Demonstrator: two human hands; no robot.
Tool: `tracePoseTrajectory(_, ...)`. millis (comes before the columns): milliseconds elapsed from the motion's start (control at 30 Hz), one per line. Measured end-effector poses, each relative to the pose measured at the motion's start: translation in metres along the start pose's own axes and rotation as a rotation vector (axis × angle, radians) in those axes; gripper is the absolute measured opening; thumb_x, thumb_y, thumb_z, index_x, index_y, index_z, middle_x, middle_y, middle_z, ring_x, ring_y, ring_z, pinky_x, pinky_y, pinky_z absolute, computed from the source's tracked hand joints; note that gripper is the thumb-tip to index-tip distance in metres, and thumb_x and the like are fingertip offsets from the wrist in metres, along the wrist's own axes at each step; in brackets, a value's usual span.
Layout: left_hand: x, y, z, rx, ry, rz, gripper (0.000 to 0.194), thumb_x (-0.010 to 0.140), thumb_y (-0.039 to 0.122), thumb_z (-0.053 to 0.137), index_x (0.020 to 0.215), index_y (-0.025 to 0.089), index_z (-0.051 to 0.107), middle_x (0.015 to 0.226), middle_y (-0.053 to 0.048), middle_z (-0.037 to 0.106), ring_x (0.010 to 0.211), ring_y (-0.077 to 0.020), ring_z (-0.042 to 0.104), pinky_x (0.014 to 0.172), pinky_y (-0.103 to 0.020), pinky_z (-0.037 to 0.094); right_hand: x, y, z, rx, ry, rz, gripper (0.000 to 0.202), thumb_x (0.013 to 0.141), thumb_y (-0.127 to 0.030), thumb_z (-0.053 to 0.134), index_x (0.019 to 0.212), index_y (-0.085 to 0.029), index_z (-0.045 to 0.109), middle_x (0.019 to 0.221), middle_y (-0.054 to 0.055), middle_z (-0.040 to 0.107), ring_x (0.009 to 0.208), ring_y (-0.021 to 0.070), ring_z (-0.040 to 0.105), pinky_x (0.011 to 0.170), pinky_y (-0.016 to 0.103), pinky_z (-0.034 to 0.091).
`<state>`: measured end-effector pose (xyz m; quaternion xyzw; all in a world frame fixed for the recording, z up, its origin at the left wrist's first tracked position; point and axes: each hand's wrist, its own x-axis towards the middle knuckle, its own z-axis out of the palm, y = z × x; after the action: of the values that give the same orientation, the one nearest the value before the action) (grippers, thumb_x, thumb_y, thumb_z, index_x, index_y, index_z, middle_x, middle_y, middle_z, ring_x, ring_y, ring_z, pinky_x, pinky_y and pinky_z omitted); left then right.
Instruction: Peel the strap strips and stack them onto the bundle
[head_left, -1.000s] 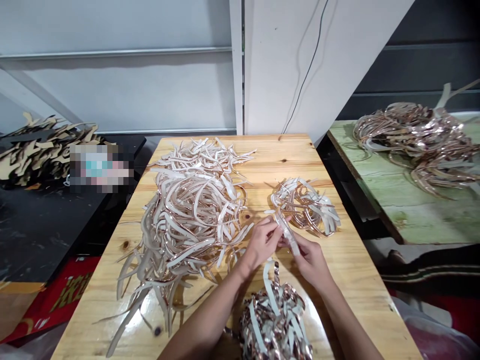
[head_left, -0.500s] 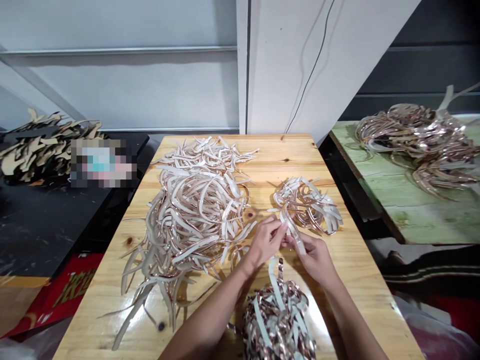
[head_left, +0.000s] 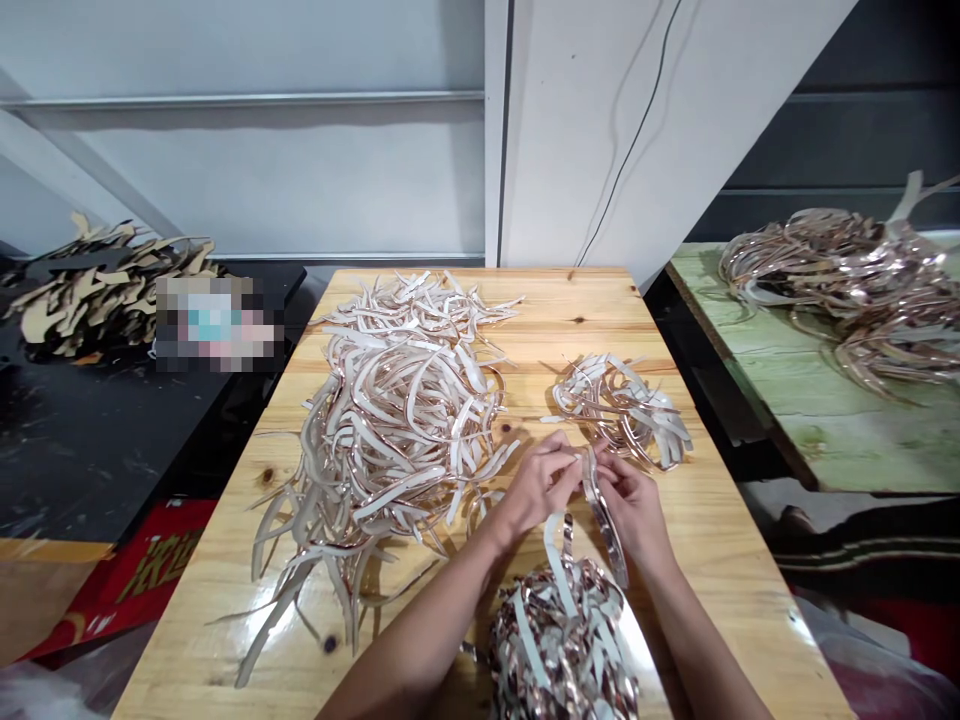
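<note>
My left hand (head_left: 546, 480) and my right hand (head_left: 626, 495) meet over the wooden table, both pinching one narrow strip (head_left: 606, 530) with a shiny rose-gold side. The strip hangs down in a curve beside my right fingers. Just beyond my hands lies a small loose bundle of strips (head_left: 619, 405). To the left spreads a large tangled pile of pale and rose-gold strips (head_left: 405, 420). Closer to me, between my forearms, sits a dense heap of crinkled shiny strips (head_left: 559, 640), from which a pale strip sticks up.
The wooden table (head_left: 750, 590) stands against a light wall. On the right, a green-topped table (head_left: 885, 450) carries more rose-gold strips (head_left: 862, 280). A black table (head_left: 82, 430) on the left bears dark and tan cut scraps (head_left: 112, 290). A red printed bag (head_left: 150, 570) lies below it.
The strip in my fingers has turned from lying slanted, pale side showing, to hanging downward with its shiny side showing. The whole view has shifted slightly.
</note>
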<state>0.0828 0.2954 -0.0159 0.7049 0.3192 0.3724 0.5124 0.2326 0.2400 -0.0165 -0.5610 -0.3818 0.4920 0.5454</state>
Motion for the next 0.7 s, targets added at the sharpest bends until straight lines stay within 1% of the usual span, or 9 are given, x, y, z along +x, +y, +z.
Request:
tracePoseTrajectory(100, 0.0, 0.001, 0.001, -0.044, -0.017, -0.007, 0.05, 0.104, 0.04, 0.05, 0.061, 0.016, 0.054, 0.078, -0.001, 0.045, 0.075, -0.0149, 0.049, 0.071, -0.03, 0.042, 0.0, -0.001, 0.004, -0.03, 0.06, 0.03, 0.03, 0.081, -0.043, 0.08, 0.092, -0.016, 0.076, 0.079, 0.008, 0.078, 0.07, 0.0232, 0.074, 0.063, 0.031, 0.061)
tracePoseTrajectory(200, 0.002, 0.002, 0.002, -0.018, 0.033, -0.019, 0.049, 0.105, 0.043, 0.047, 0.065, 0.017, 0.059, 0.078, -0.002, 0.048, 0.076, -0.0163, 0.051, 0.073, -0.031, 0.044, -0.003, -0.004, 0.006, -0.084, 0.05, 0.006, 0.027, 0.085, -0.042, 0.076, 0.088, -0.015, 0.075, 0.075, 0.007, 0.076, 0.065, 0.0218, 0.072, 0.059, 0.029, 0.058)
tracePoseTrajectory(300, 0.003, 0.001, 0.003, 0.073, 0.158, -0.037, 0.045, 0.105, 0.041, 0.046, 0.068, 0.018, 0.056, 0.075, -0.001, 0.051, 0.074, -0.0156, 0.051, 0.072, -0.03, 0.042, -0.009, -0.005, 0.005, -0.119, -0.047, -0.058, 0.023, 0.092, -0.039, 0.071, 0.086, -0.017, 0.071, 0.074, 0.006, 0.074, 0.063, 0.0192, 0.069, 0.058, 0.027, 0.055)
tracePoseTrajectory(367, 0.002, -0.001, 0.003, 0.093, 0.259, -0.055, 0.042, 0.102, 0.043, 0.054, 0.067, 0.02, 0.046, 0.07, 0.002, 0.046, 0.066, -0.013, 0.046, 0.066, -0.028, 0.038, -0.013, -0.005, 0.004, -0.113, -0.129, -0.081, 0.022, 0.097, -0.039, 0.064, 0.091, -0.018, 0.07, 0.078, 0.005, 0.074, 0.064, 0.0182, 0.068, 0.058, 0.027, 0.054)
tracePoseTrajectory(433, 0.001, -0.002, 0.002, 0.104, 0.303, -0.063, 0.044, 0.098, 0.044, 0.061, 0.069, 0.021, 0.038, 0.067, 0.005, 0.041, 0.063, -0.0115, 0.042, 0.063, -0.027, 0.034, -0.016, -0.005, 0.002, -0.107, -0.187, -0.096, 0.021, 0.101, -0.038, 0.061, 0.097, -0.019, 0.07, 0.08, 0.005, 0.074, 0.066, 0.0178, 0.067, 0.059, 0.027, 0.054)
tracePoseTrajectory(500, 0.0, 0.0, 0.001, 0.13, 0.272, -0.025, 0.041, 0.1, 0.042, 0.058, 0.072, 0.021, 0.036, 0.069, 0.005, 0.042, 0.064, -0.0113, 0.041, 0.063, -0.026, 0.034, -0.016, -0.005, 0.0, -0.119, -0.204, -0.124, 0.02, 0.102, -0.036, 0.06, 0.099, -0.019, 0.069, 0.078, 0.004, 0.073, 0.066, 0.0171, 0.067, 0.059, 0.026, 0.053)
tracePoseTrajectory(600, -0.001, 0.007, -0.003, 0.17, 0.088, 0.063, 0.034, 0.104, 0.038, 0.05, 0.076, 0.021, 0.038, 0.074, 0.004, 0.045, 0.068, -0.0117, 0.042, 0.067, -0.027, 0.036, -0.013, -0.006, -0.002, -0.165, -0.193, -0.17, 0.021, 0.102, -0.035, 0.059, 0.094, -0.019, 0.069, 0.074, 0.002, 0.07, 0.063, 0.0158, 0.063, 0.06, 0.026, 0.052)
tracePoseTrajectory(667, -0.001, 0.012, -0.005, 0.176, -0.028, 0.051, 0.033, 0.105, 0.038, 0.046, 0.077, 0.021, 0.038, 0.076, 0.003, 0.046, 0.07, -0.0121, 0.042, 0.069, -0.027, 0.036, -0.012, -0.008, -0.005, -0.211, -0.183, -0.184, 0.021, 0.102, -0.034, 0.059, 0.091, -0.019, 0.069, 0.071, 0.001, 0.068, 0.061, 0.0154, 0.062, 0.059, 0.026, 0.051)
tracePoseTrajectory(700, 0.0, 0.014, -0.006, 0.174, -0.063, 0.028, 0.033, 0.105, 0.038, 0.045, 0.077, 0.021, 0.038, 0.076, 0.003, 0.046, 0.071, -0.0124, 0.042, 0.069, -0.027, 0.036, -0.012, -0.009, -0.007, -0.237, -0.182, -0.185, 0.02, 0.102, -0.034, 0.06, 0.092, -0.019, 0.069, 0.071, 0.001, 0.068, 0.061, 0.0156, 0.062, 0.059, 0.026, 0.05)
